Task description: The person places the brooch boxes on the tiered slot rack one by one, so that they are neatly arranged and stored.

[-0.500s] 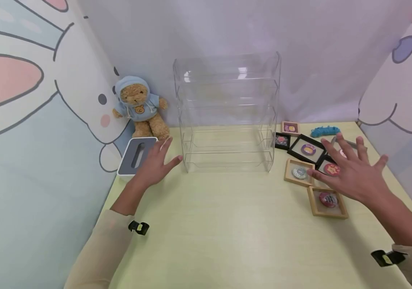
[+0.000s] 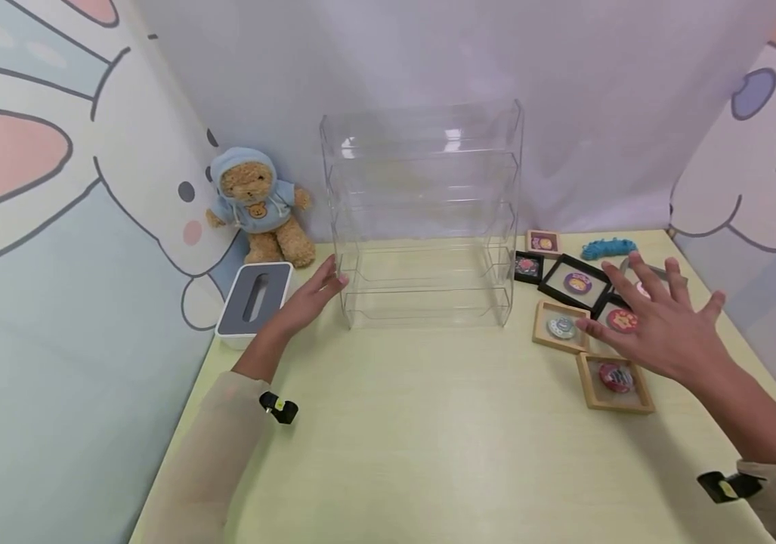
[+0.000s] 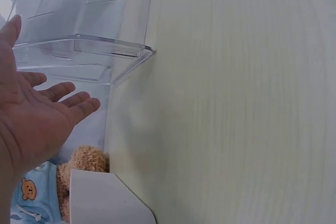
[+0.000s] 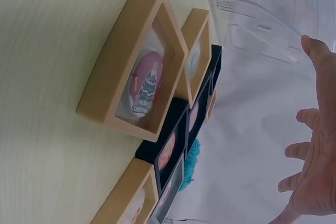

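A clear acrylic tiered rack (image 2: 428, 307) stands at the back middle of the table. My left hand (image 2: 309, 301) is beside its left side, fingers extended and thumb toward the rack; the left wrist view shows the palm and fingers holding nothing. My right hand (image 2: 666, 332) hovers with spread fingers over a group of small framed badges. Among them are a wooden frame with a red Christmas badge (image 4: 144, 85), a wooden frame with a pale badge (image 2: 561, 327) and a black frame with a purple badge (image 2: 576, 282). The hand partly hides several frames.
A teddy bear (image 2: 265, 208) in a blue hoodie sits at the back left. In front of it is a white box with a grey slotted lid (image 2: 238, 302). A blue cord bundle (image 2: 608, 248) lies behind the frames. Printed curtains enclose the table (image 2: 428, 431).
My left hand has moved to the right and turned, coming up to the rack's left side. My right hand stays spread above the frames. The head view has shifted slightly.
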Available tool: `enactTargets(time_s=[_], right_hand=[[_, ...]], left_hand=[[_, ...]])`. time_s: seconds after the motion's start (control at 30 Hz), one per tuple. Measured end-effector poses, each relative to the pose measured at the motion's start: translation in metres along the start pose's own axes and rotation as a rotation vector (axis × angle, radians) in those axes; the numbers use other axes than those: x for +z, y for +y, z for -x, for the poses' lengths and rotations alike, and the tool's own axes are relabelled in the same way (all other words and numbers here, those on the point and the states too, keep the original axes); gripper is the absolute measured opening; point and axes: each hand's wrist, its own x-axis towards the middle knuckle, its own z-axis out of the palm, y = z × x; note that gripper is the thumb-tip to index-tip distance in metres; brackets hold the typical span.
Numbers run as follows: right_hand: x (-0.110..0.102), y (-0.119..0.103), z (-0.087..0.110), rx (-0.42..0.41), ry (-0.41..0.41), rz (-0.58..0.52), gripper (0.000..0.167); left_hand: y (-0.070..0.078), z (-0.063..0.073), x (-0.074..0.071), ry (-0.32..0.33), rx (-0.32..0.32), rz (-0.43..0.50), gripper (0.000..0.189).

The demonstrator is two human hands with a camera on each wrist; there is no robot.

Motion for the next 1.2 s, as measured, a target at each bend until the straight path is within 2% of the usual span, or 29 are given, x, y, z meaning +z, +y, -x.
enactTargets(time_s=[0.07,0.2,0.47,0.57,0.67,1.0,1.2], right_hand=[[0.000,0.000,0.000,0.001,0.003,-0.008,0.107],[-0.001,0.002,0.000,0.002,0.003,-0.015,0.107],[0.006,0.015,-0.007,-0.017,-0.002,-0.032,0.103],[0.009,0.020,-0.011,-0.021,-0.004,-0.041,0.102],[0.012,0.025,-0.015,-0.025,-0.008,-0.054,0.101],[0.014,0.038,-0.036,-0.047,-0.052,-0.076,0.101],[0.015,0.042,-0.050,-0.065,-0.060,-0.038,0.101]], left_hand=[[-0.002,-0.004,0.000,-0.014,-0.015,0.050,0.093],[-0.006,-0.011,0.001,-0.028,0.003,0.134,0.091],[-0.012,-0.024,0.004,-0.046,0.105,0.268,0.074],[-0.013,-0.026,0.006,-0.056,0.143,0.291,0.069],[-0.015,-0.027,0.007,-0.060,0.154,0.321,0.069],[-0.014,-0.025,0.010,-0.065,0.150,0.323,0.071],[-0.015,-0.025,0.010,-0.062,0.150,0.338,0.070]])
